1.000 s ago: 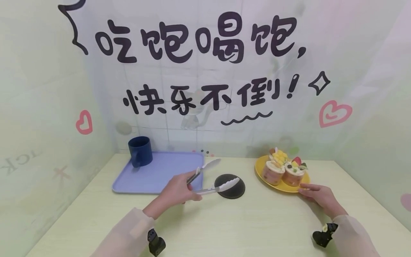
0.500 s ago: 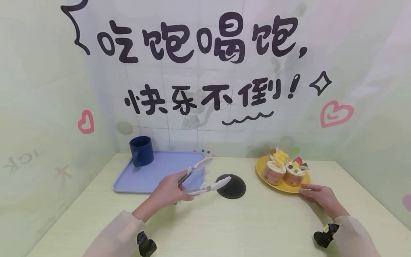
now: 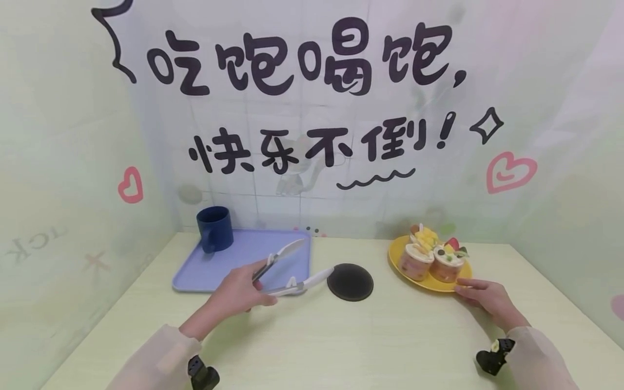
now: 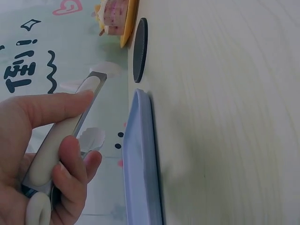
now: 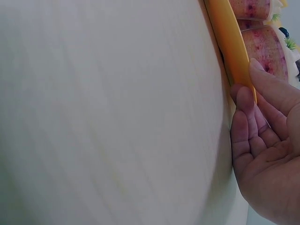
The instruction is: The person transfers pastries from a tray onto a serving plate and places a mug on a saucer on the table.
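Observation:
My left hand (image 3: 234, 291) grips a pair of tongs (image 3: 316, 279) with white scalloped tips, spread apart and pointing right. The tips overlap the right part of a lavender tray (image 3: 263, 244) in the head view. In the left wrist view, thumb and fingers curl round the cream-coloured tongs handle (image 4: 58, 145). On the right, my right hand (image 3: 489, 304) pinches the near-right rim of a yellow plate (image 3: 396, 252), thumb over the edge and fingers below, as the right wrist view shows. Three fruit-topped dessert cups (image 3: 416, 264) stand close together on that plate.
A dark blue mug (image 3: 221, 230) stands at the tray's back left corner. Between tray and plate lies a round black coaster (image 3: 350, 283). Lettered wall sheets enclose the pale wooden table (image 3: 370, 346) at the back and sides.
My left hand has drawn the tongs leftward, from over the coaster to the tray's right side. The right hand and the plate have stayed in place.

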`<state>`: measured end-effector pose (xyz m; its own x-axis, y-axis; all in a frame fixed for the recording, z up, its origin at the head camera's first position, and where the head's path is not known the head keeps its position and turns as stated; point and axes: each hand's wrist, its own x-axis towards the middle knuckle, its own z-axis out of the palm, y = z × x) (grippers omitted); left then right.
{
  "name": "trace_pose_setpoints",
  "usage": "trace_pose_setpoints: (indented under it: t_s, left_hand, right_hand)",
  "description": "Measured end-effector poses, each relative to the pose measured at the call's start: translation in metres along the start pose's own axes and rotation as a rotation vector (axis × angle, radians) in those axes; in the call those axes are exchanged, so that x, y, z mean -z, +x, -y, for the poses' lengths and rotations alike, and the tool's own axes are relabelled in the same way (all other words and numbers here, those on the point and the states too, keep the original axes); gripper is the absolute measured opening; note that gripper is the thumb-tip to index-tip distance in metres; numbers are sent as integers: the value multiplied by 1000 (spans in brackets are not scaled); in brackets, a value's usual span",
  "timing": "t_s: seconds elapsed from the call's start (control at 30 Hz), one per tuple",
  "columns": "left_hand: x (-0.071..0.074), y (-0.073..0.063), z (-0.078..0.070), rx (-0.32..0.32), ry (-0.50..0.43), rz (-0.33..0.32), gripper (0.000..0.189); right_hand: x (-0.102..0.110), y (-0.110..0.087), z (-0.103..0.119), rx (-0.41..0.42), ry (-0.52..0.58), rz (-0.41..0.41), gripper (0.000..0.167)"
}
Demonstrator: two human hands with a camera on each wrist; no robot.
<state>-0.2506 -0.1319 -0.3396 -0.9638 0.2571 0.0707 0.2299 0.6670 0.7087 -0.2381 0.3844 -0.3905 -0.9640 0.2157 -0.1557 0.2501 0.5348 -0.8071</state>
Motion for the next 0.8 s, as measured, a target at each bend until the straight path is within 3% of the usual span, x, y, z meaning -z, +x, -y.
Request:
trace_pose_setpoints:
  t_s: [0.8]
  left_hand:
    - [20,-11,28,55,12,-49,89]
  right_hand:
    - [0,-3,2,14,-2,3,58]
